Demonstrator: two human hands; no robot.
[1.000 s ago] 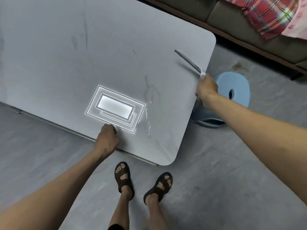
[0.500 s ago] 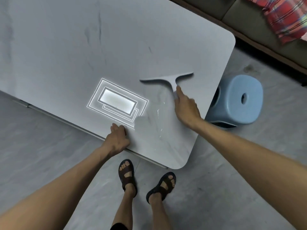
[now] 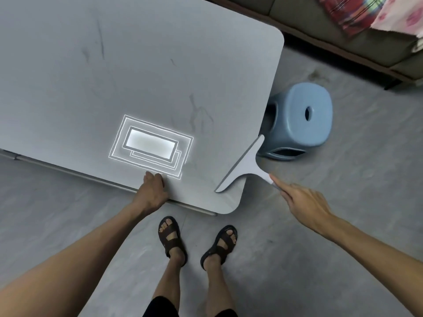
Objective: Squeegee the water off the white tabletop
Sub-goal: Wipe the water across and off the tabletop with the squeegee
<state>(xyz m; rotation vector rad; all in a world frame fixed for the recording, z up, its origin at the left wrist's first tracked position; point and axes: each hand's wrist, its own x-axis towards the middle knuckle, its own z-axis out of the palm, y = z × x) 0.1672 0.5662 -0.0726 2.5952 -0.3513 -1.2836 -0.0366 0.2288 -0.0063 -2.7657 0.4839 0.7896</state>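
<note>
No readable writing anywhere, right hand gripping the white squeegee by its handle, blade now dragging off the white tabletop corner beside the blue stool, earlier mid-table, left hand still clamping the near edge.

The tabletop runs off the left and top edges; squeegee handle end hidden in the right hand.

I see soft, dim, even indoor light with only faint shadows. A bright rectangular ceiling-light reflection glares off the tabletop, and wide-angle distortion bends its edges. The plaid cloth top right looks blurred.
</note>
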